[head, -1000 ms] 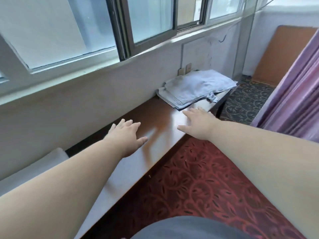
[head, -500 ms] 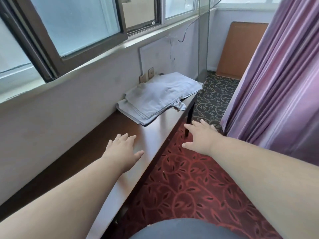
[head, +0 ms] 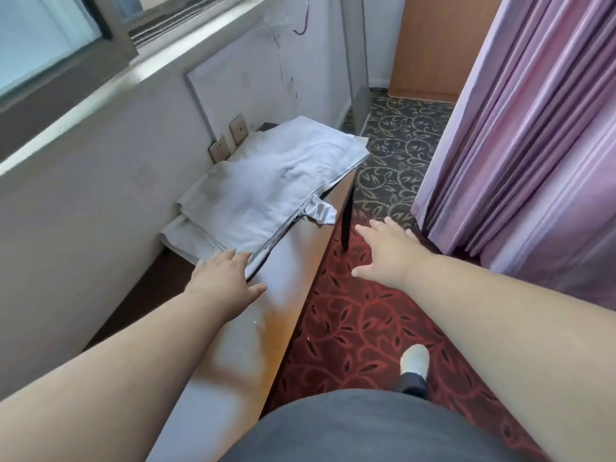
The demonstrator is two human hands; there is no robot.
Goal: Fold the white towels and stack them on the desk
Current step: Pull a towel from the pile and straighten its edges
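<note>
A loose pile of white towels (head: pixel 273 185) lies flat at the far end of a long, narrow brown desk (head: pixel 293 281) that runs along the wall under the window. My left hand (head: pixel 223 278) stretches forward over the desk with straight fingers, its fingertips at the pile's near edge. My right hand (head: pixel 386 251) hovers open over the red carpet, right of the desk edge and apart from the towels. Neither hand holds anything.
A purple curtain (head: pixel 533 135) hangs close on the right. Red patterned carpet (head: pixel 353 331) covers the floor beside the desk, dark patterned carpet beyond it. Two wall sockets (head: pixel 230 138) sit behind the towels. An orange board (head: pixel 440 45) leans in the far corner. My foot (head: pixel 415 361) stands on the carpet.
I have walked along the desk toward the towels, which now look much nearer. My left hand has reached the pile's near edge; my right hand has stayed open beside the desk.
</note>
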